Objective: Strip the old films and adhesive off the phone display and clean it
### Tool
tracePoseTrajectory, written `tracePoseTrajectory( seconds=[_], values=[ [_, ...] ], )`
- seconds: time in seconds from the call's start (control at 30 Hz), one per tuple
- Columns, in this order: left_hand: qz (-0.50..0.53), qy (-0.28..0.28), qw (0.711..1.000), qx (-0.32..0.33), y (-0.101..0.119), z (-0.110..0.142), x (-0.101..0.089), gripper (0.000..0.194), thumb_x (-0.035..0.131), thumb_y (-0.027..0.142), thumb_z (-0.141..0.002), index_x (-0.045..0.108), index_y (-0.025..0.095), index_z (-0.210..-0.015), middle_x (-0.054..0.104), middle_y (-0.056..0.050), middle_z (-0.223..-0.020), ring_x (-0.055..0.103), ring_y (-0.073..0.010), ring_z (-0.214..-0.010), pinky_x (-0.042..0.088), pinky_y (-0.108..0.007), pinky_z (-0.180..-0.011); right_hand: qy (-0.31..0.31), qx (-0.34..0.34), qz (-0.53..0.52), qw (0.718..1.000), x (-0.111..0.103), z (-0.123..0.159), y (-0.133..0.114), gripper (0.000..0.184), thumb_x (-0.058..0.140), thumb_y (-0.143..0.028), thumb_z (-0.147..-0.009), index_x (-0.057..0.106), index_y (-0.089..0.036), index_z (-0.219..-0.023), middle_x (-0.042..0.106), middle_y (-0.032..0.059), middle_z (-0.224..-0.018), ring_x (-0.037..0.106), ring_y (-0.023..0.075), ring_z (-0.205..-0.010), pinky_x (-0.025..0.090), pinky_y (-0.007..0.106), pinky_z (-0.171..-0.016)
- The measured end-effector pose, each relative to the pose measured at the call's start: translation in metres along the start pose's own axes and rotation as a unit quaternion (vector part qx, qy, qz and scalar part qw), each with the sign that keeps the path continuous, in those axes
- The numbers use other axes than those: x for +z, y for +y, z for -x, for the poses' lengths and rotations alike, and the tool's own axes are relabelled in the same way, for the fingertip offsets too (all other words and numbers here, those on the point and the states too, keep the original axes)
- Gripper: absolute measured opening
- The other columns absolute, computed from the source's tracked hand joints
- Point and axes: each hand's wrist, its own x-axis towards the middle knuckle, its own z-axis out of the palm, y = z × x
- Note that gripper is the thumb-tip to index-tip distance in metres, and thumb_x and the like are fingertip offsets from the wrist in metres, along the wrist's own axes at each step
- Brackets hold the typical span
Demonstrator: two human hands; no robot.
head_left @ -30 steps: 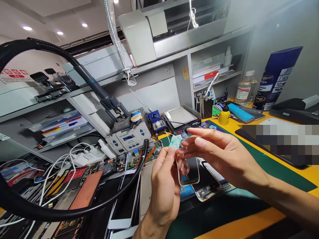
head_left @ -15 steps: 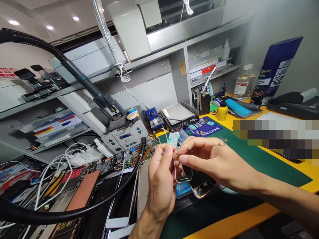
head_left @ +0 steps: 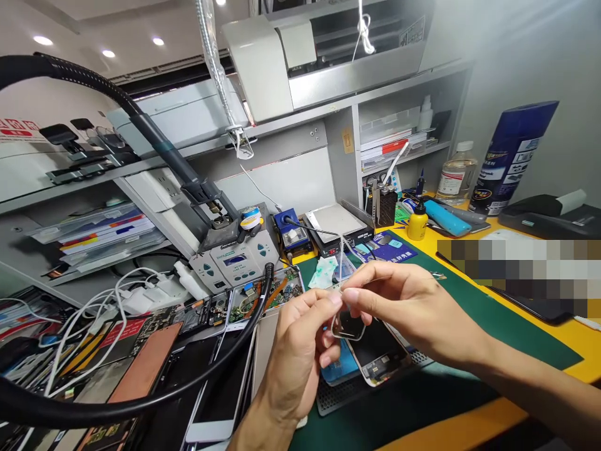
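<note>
Above the green mat (head_left: 469, 294), both hands grip a thin whitish phone frame (head_left: 341, 260), a narrow rim with an open middle. My left hand (head_left: 300, 344) pinches its left edge between thumb and fingers. From the other side my right hand (head_left: 422, 307) holds it, thumb and fingertips meeting close to the left thumb. The fingers cover the rim's middle. Below lies a dark phone screen (head_left: 382, 344) with its lower end toward me, beside a blue flat piece (head_left: 339, 366). Both rest on a black perforated plate (head_left: 345, 396).
Phones and parts crowd the left, including a white phone (head_left: 211, 429). A thick black hose (head_left: 188, 394) arcs past them from the grey soldering station (head_left: 235, 260). Behind stand a heating plate (head_left: 335, 222) and yellow bottle (head_left: 417, 223). A blue spray can (head_left: 514, 156) stands right.
The view has tilted slightly upward. My hands have drawn closer together on the frame, which has turned a little, and more of the dark screen and perforated plate shows.
</note>
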Motion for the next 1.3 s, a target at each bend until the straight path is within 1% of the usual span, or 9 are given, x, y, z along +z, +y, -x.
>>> tracePoseTrajectory(
  seconds=[0.07, 0.2, 0.33, 0.47, 0.63, 0.77, 0.9, 1.1, 1.3],
  values=[
    [0.007, -0.011, 1.0, -0.016, 0.001, 0.0, -0.001, 0.021, 0.07, 0.028, -0.084, 0.062, 0.012, -0.073, 0.05, 0.001, -0.067, 0.031, -0.0056, -0.053, 0.023, -0.014, -0.04, -0.002, 0.005, -0.008, 1.0, -0.001, -0.001, -0.001, 0.019, 0.084, -0.033, -0.079, 0.074, -0.017, -0.085, 0.07, 0.0011, -0.076, 0.061, 0.0128, -0.068, 0.052, 0.022, -0.062],
    [0.023, -0.017, 0.999, -0.023, 0.001, 0.0, -0.002, 0.02, 0.066, 0.028, -0.087, 0.059, 0.015, -0.073, 0.058, -0.001, -0.069, 0.033, -0.0048, -0.048, 0.026, -0.013, -0.036, -0.038, 0.038, -0.033, 0.998, -0.004, -0.004, -0.002, 0.019, 0.083, -0.032, -0.08, 0.072, -0.017, -0.084, 0.07, 0.0003, -0.071, 0.06, 0.0117, -0.065, 0.051, 0.022, -0.062],
    [-0.01, -0.024, 1.0, 0.012, -0.003, 0.0, -0.001, 0.02, 0.061, 0.027, -0.09, 0.06, 0.016, -0.074, 0.06, -0.001, -0.066, 0.045, -0.0079, -0.046, 0.038, -0.016, -0.035, -0.067, 0.063, -0.041, 0.995, -0.004, -0.006, -0.002, 0.019, 0.083, -0.03, -0.08, 0.072, -0.017, -0.087, 0.071, 0.0009, -0.074, 0.061, 0.0119, -0.065, 0.05, 0.022, -0.062],
    [-0.032, -0.003, 0.998, 0.046, -0.006, 0.0, 0.0, 0.02, 0.057, 0.026, -0.092, 0.059, 0.016, -0.074, 0.058, -0.001, -0.064, 0.054, -0.0128, -0.051, 0.047, -0.02, -0.036, -0.073, 0.077, -0.02, 0.994, -0.002, -0.005, -0.006, 0.02, 0.08, -0.034, -0.082, 0.073, -0.017, -0.089, 0.071, 0.0026, -0.075, 0.06, 0.0127, -0.064, 0.05, 0.025, -0.061],
    [-0.046, 0.002, 0.998, 0.042, -0.007, -0.001, 0.001, 0.024, 0.056, 0.029, -0.093, 0.058, 0.017, -0.072, 0.058, 0.0, -0.062, 0.05, -0.0118, -0.047, 0.049, -0.022, -0.036, -0.071, 0.07, 0.02, 0.995, -0.002, -0.001, -0.008, 0.021, 0.08, -0.036, -0.083, 0.071, -0.017, -0.081, 0.07, 0.0038, -0.076, 0.061, 0.0139, -0.067, 0.051, 0.026, -0.064],
    [-0.057, 0.012, 0.997, 0.045, -0.007, -0.002, 0.0, 0.025, 0.058, 0.03, -0.092, 0.058, 0.017, -0.072, 0.054, 0.002, -0.063, 0.049, -0.0102, -0.046, 0.049, -0.022, -0.035, -0.104, 0.065, -0.022, 0.992, -0.003, 0.001, -0.005, 0.014, 0.075, -0.029, -0.088, 0.068, -0.018, -0.084, 0.071, 0.0038, -0.081, 0.066, 0.015, -0.071, 0.053, 0.027, -0.067],
    [-0.057, 0.006, 0.998, 0.041, -0.007, -0.001, 0.0, 0.025, 0.058, 0.032, -0.093, 0.058, 0.016, -0.073, 0.051, 0.003, -0.065, 0.049, -0.0092, -0.045, 0.05, -0.023, -0.034, -0.133, 0.061, -0.075, 0.986, 0.0, 0.0, -0.002, 0.013, 0.073, -0.025, -0.09, 0.063, -0.018, -0.086, 0.069, 0.0016, -0.075, 0.07, 0.0166, -0.068, 0.055, 0.031, -0.069],
    [-0.051, -0.007, 0.998, 0.037, -0.007, -0.001, 0.001, 0.022, 0.059, 0.031, -0.093, 0.058, 0.016, -0.076, 0.05, 0.003, -0.068, 0.051, -0.0081, -0.047, 0.051, -0.022, -0.037, -0.088, 0.039, -0.061, 0.994, 0.002, 0.001, 0.004, 0.013, 0.074, -0.024, -0.09, 0.063, -0.018, -0.09, 0.069, 0.0009, -0.079, 0.069, 0.0148, -0.07, 0.056, 0.028, -0.069],
    [-0.106, 0.008, 0.994, 0.024, -0.009, -0.003, -0.002, 0.027, 0.057, 0.038, -0.095, 0.053, 0.017, -0.078, 0.051, 0.004, -0.063, 0.051, -0.0097, -0.044, 0.05, -0.024, -0.035, -0.112, 0.055, -0.084, 0.989, -0.001, -0.002, 0.006, 0.008, 0.069, -0.024, -0.093, 0.064, -0.018, -0.092, 0.068, 0.0002, -0.079, 0.068, 0.0142, -0.073, 0.055, 0.029, -0.074]
  ],
)
